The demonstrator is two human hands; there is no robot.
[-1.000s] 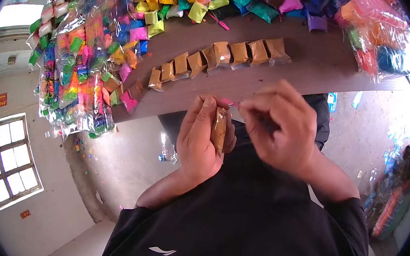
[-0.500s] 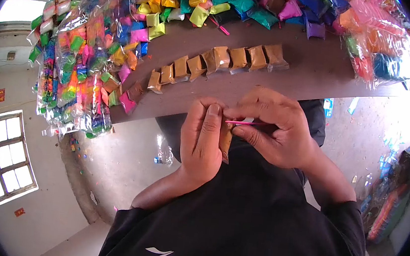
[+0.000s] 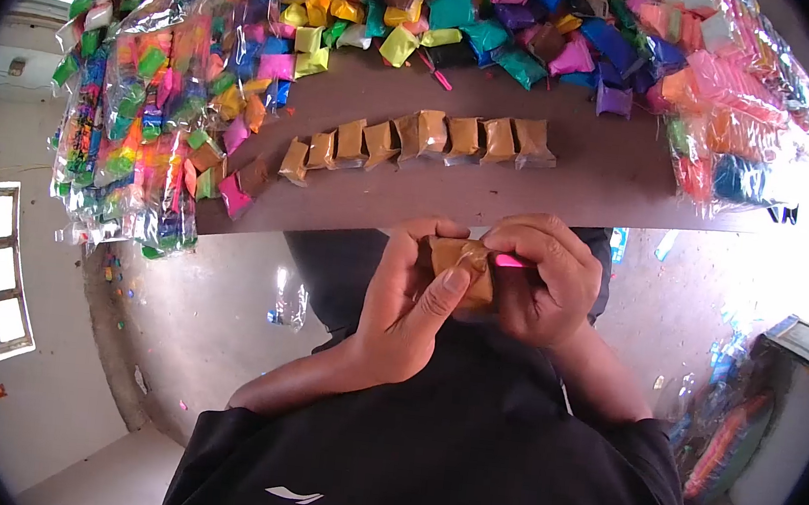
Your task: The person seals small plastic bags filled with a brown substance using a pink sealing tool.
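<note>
A small brown packet (image 3: pixel 462 264) in clear wrap is held in front of my chest, just off the table's near edge. My left hand (image 3: pixel 414 298) grips it, with the thumb pressed on its front face. My right hand (image 3: pixel 549 283) is closed beside it, the fingertips at the packet's right edge. From its fingers pokes the end of a thin pink stick (image 3: pixel 512 261); the rest is hidden in the hand. Beyond the hands, a curved row of several similar brown packets (image 3: pixel 421 141) lies on the brown table (image 3: pixel 362 189).
A heap of colourful packets (image 3: pixel 487 34) covers the back of the table. Clear bags of packets lie at the left (image 3: pixel 142 126) and right (image 3: pixel 736 100). Another pink stick (image 3: pixel 441 78) lies near the heap. Plastic bags (image 3: pixel 289 302) rest on the floor.
The brown packet has turned from edge-on to showing its broad face. My left thumb has moved onto that face. The pink stick now shows only a short end by my right fingers.
</note>
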